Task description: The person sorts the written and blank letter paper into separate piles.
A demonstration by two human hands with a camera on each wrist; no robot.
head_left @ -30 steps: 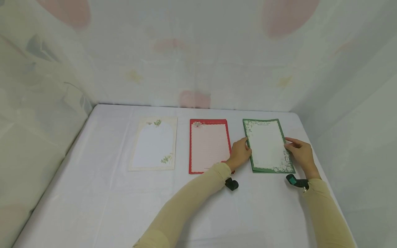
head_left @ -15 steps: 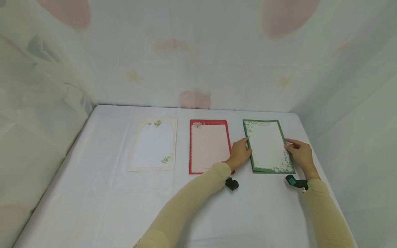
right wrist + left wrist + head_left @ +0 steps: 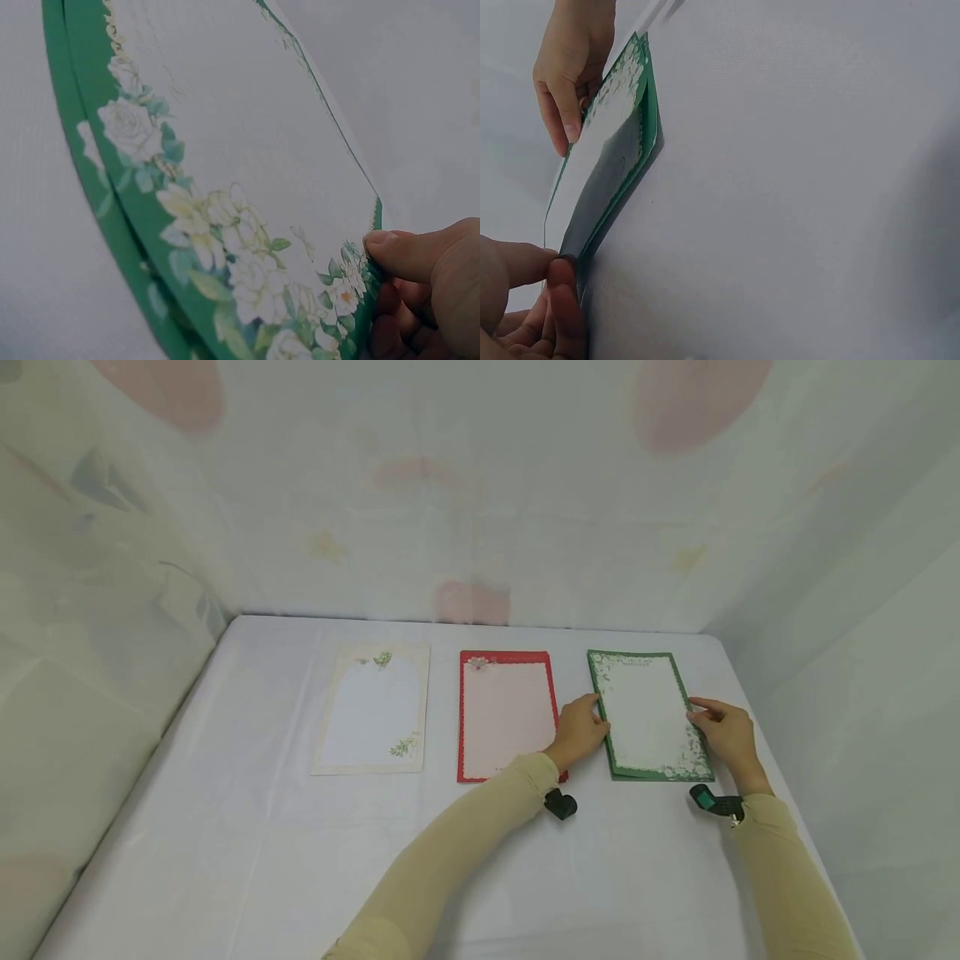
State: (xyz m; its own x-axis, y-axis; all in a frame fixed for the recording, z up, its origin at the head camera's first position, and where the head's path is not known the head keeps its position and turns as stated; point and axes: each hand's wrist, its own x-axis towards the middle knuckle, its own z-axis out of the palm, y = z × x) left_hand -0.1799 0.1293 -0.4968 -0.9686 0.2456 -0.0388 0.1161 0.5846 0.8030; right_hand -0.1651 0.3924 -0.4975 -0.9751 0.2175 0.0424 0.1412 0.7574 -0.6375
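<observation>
Green-bordered sheets of letter paper (image 3: 645, 718) with white flowers lie stacked at the right of the table. My left hand (image 3: 580, 731) pinches their left edge between thumb and fingers. At the opposite edge, my right hand (image 3: 727, 735) pinches the sheets too, its thumb (image 3: 397, 251) on top of the printed corner. The left wrist view shows the near edges of the green paper (image 3: 615, 157) slightly fanned apart, with one sheet lifted over another. Beside my left hand lies a stack of red-bordered letter paper (image 3: 506, 718), partly covered by that hand and sleeve.
A cream-bordered sheet (image 3: 371, 710) with green leaf prints lies at the left on the white-covered table (image 3: 247, 827). Pale patterned curtains (image 3: 480, 527) stand behind and at both sides. Dark wrist cameras (image 3: 561, 805) sit on both wrists.
Both hands keep their grip on the green-bordered paper, which stays in place. The top edge of the sheets shifts only very slightly.
</observation>
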